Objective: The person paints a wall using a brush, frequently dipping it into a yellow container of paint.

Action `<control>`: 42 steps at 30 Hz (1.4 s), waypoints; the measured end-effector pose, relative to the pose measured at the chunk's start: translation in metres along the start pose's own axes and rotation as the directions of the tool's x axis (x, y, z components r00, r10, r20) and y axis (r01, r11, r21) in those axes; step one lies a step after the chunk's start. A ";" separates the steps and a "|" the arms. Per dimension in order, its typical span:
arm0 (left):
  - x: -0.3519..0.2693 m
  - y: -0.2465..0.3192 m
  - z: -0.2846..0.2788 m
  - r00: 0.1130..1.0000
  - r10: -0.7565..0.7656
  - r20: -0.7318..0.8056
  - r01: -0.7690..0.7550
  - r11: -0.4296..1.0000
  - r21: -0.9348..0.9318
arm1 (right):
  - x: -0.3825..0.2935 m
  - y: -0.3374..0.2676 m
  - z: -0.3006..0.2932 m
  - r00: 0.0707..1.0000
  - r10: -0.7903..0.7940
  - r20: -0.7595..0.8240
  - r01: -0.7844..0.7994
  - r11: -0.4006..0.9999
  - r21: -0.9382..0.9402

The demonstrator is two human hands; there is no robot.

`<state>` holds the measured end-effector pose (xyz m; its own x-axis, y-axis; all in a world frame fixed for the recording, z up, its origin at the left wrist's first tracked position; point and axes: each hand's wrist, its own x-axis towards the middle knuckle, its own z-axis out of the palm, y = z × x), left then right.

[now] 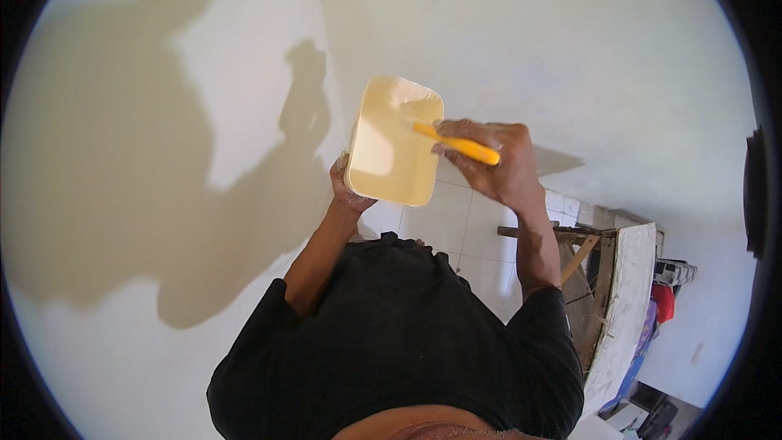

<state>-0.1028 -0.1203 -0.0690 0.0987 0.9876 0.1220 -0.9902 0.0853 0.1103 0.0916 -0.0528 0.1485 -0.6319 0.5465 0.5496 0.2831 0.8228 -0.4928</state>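
My left hand (352,186) grips a rectangular plastic tub (397,159) by its lower left corner, thumb along the outer side. Pale cream paint coats the inside of the tub, and its open top faces me. In my right hand (489,150) is a paintbrush with a yellow handle (467,146), pinched between thumb and fingers. The brush end points into the tub near its upper right part; the bristles are blurred and hard to make out against the paint. Both hands carry pale smears.
Cream walls (568,73) meet in a corner ahead, with my shadow (134,153) on the left one. White floor tiles (449,211) lie below. On the right stands a wooden structure (602,293) with a whitish board top (632,305); red cloth (663,304) shows behind it.
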 end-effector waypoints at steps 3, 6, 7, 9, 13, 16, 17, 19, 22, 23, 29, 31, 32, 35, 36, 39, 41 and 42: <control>0.005 -0.001 0.002 0.998 0.028 0.049 -0.029 1.000 0.007 | -0.011 -0.013 0.005 0.981 0.024 0.191 -0.029 0.999 0.022; 0.012 -0.001 0.000 0.994 0.050 0.092 -0.050 0.999 -0.005 | -0.021 -0.018 0.013 0.956 0.039 0.290 -0.070 0.992 0.100; 0.013 0.000 -0.001 0.995 0.046 0.087 -0.046 0.999 -0.004 | -0.023 -0.020 0.014 0.948 0.042 0.315 -0.084 0.989 0.121; 0.016 0.003 -0.006 0.996 0.047 0.072 -0.047 0.999 -0.003 | -0.022 -0.024 0.013 0.934 0.100 0.344 -0.162 0.974 0.158; 0.017 0.004 -0.015 0.997 0.059 0.059 -0.059 0.998 0.006 | -0.022 -0.023 0.008 0.929 0.256 0.266 -0.338 0.879 0.337; 0.019 0.004 -0.013 0.987 0.061 0.151 -0.065 0.998 0.023 | -0.013 -0.024 0.007 0.886 0.450 0.112 -0.446 0.763 0.467; 0.020 0.003 -0.010 0.980 0.056 0.193 -0.063 0.998 0.027 | -0.009 -0.020 0.007 0.848 0.526 0.069 -0.494 0.735 0.464; 0.022 0.000 -0.004 0.980 0.073 0.183 -0.085 0.995 0.056 | 0.000 -0.014 0.013 0.764 0.644 -0.035 -0.560 0.690 0.459; 0.022 -0.001 0.007 0.985 0.077 0.157 -0.093 0.991 0.098 | 0.006 0.006 0.020 0.788 0.601 -0.132 -0.584 0.798 0.148; 0.021 0.000 0.008 0.986 0.078 0.149 -0.095 0.989 0.112 | 0.006 0.013 0.025 0.821 0.536 -0.196 -0.519 0.844 0.135; 0.016 0.000 0.000 0.985 0.054 0.162 -0.053 0.999 -0.009 | 0.023 0.007 0.011 0.889 0.382 -0.253 -0.443 0.857 -0.264; 0.014 -0.002 -0.003 0.984 0.040 0.175 -0.028 0.997 -0.070 | 0.025 0.004 0.005 0.906 0.343 -0.247 -0.399 0.888 -0.228; 0.014 -0.001 -0.001 0.982 0.038 0.185 -0.020 0.995 -0.097 | 0.027 0.002 0.001 0.916 0.317 -0.245 -0.369 0.906 -0.208; 0.013 -0.001 0.003 0.987 0.055 0.153 -0.046 0.997 -0.062 | 0.019 -0.020 -0.008 0.961 0.229 -0.152 -0.253 0.953 -0.167; 0.014 -0.001 0.003 0.986 0.059 0.153 -0.054 0.998 -0.040 | 0.013 -0.024 -0.007 0.968 0.230 -0.100 -0.240 0.965 -0.102; 0.016 0.000 0.001 0.988 0.076 0.136 -0.080 0.997 0.023 | -0.004 -0.031 0.000 0.967 0.240 0.080 -0.244 0.969 0.037; 0.017 0.003 -0.002 0.990 0.098 0.102 -0.104 0.993 0.060 | -0.009 -0.035 0.005 0.934 0.271 0.231 -0.288 0.957 0.043; 0.017 0.005 -0.003 0.990 0.099 0.096 -0.105 0.993 0.054 | -0.012 -0.034 0.010 0.942 0.267 0.205 -0.295 0.948 0.120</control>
<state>-0.1061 -0.1030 -0.0689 0.0088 0.9739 0.2270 -0.9883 -0.0261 0.1502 0.0823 -0.0888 0.1527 -0.6673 0.7025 0.2474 0.3680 0.5998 -0.7105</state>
